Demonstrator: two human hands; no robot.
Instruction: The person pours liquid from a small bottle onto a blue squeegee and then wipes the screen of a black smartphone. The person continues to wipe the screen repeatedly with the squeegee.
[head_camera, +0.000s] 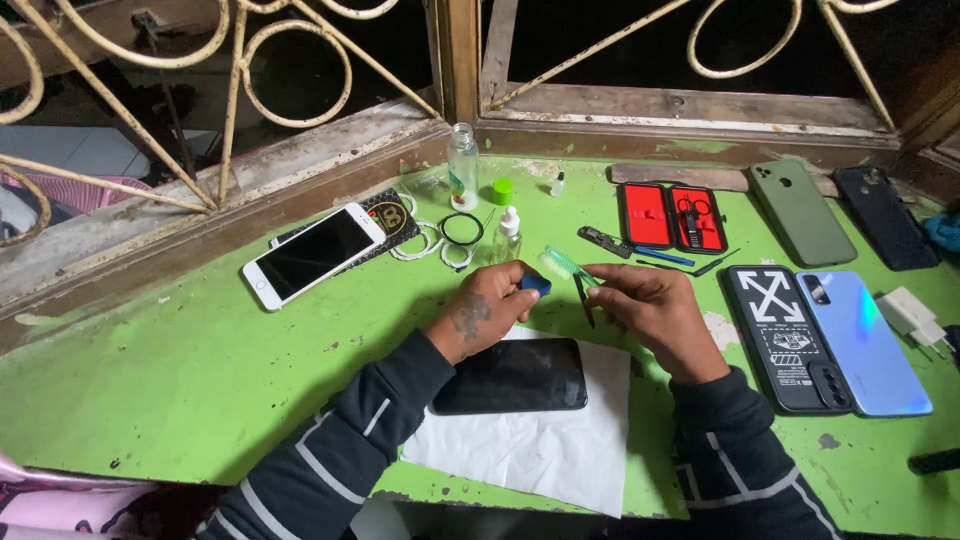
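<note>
A black phone (512, 376) lies face up on a white sheet of paper (545, 445) near the table's front edge. Just beyond it my left hand (487, 308) pinches a small blue pick (537, 285). My right hand (650, 308) holds a green toothbrush (567, 264) by its handle, bristle end pointing left toward the pick. A thin dark tool (584, 300) lies on the table between the two hands.
The green table (200, 370) also carries a white phone (312, 254), a clear bottle (462, 166), a green cap (502, 190), a small dropper bottle (509, 235), an open red tool case (671, 216), a black case (786, 337), a blue phone (862, 343), a green case (801, 212), a white charger (912, 316).
</note>
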